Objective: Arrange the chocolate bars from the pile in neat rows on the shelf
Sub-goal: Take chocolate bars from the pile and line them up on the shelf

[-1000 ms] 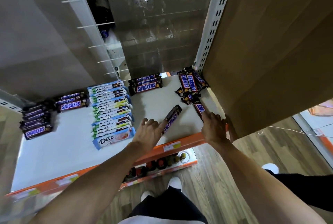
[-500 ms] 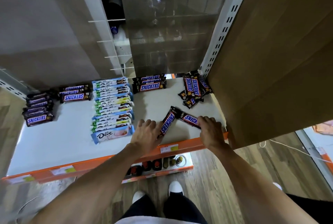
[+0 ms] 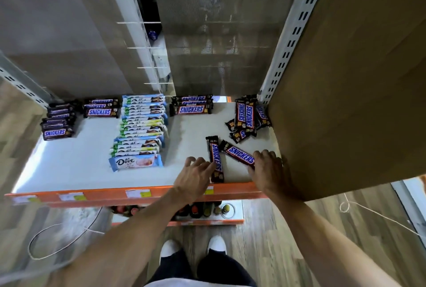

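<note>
— Where did things lie on the shelf (image 3: 69, 171)?
— The Snickers pile (image 3: 247, 118) sat back right. Near the front, the left hand (image 3: 196, 177), fingers spread, touched the lengthwise Snickers bar (image 3: 215, 160). The right hand (image 3: 268, 169) pinched the angled Snickers bar (image 3: 238, 154) just beside it.

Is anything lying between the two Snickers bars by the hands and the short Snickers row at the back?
Nothing visible. Only bare shelf lies between the upright bar, the slanted bar and the back row; the Dove row sits left, the pile right.
</note>
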The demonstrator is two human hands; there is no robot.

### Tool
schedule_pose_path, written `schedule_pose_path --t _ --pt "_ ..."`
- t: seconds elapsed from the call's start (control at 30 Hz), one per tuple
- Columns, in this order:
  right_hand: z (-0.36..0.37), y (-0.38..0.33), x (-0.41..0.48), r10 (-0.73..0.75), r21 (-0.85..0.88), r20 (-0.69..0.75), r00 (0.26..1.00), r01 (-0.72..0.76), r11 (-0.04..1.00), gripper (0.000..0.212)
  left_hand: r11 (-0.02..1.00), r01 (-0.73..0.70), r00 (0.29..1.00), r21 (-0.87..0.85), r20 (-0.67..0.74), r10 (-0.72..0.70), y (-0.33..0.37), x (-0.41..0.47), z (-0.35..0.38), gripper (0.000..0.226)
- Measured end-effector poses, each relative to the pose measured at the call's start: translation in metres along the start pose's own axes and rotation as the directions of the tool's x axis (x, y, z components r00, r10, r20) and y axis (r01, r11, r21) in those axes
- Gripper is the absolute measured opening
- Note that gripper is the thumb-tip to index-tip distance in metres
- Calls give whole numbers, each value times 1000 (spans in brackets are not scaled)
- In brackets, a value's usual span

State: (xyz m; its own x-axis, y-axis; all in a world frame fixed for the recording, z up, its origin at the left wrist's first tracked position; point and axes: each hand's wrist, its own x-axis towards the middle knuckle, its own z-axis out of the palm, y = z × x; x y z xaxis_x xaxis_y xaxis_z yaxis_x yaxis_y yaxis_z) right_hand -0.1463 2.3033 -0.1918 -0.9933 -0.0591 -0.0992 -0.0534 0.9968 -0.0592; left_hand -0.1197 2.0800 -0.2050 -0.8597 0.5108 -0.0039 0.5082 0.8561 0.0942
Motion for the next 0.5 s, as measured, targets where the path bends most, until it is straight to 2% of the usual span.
schedule_pose_path --t 0.1,0.23,0.37,0.5 --pt "-1 3 0 -32 41 5 999 32 999 38 998 -48 999 26 -8 48 4 8 2 53" --pt "1 9 -7 -66 0 -8 998 66 998 33 987 26 993 156 107 -43 5 24 -2 74" --pt "3 10 -11 -57 -30 -46 997 56 998 31 965 -19 973 262 226 -42 6 39 -4 68" --pt "1 11 -6 -91 -50 -75 993 87 995 34 959 -2 978 282 200 -57 3 44 -4 62"
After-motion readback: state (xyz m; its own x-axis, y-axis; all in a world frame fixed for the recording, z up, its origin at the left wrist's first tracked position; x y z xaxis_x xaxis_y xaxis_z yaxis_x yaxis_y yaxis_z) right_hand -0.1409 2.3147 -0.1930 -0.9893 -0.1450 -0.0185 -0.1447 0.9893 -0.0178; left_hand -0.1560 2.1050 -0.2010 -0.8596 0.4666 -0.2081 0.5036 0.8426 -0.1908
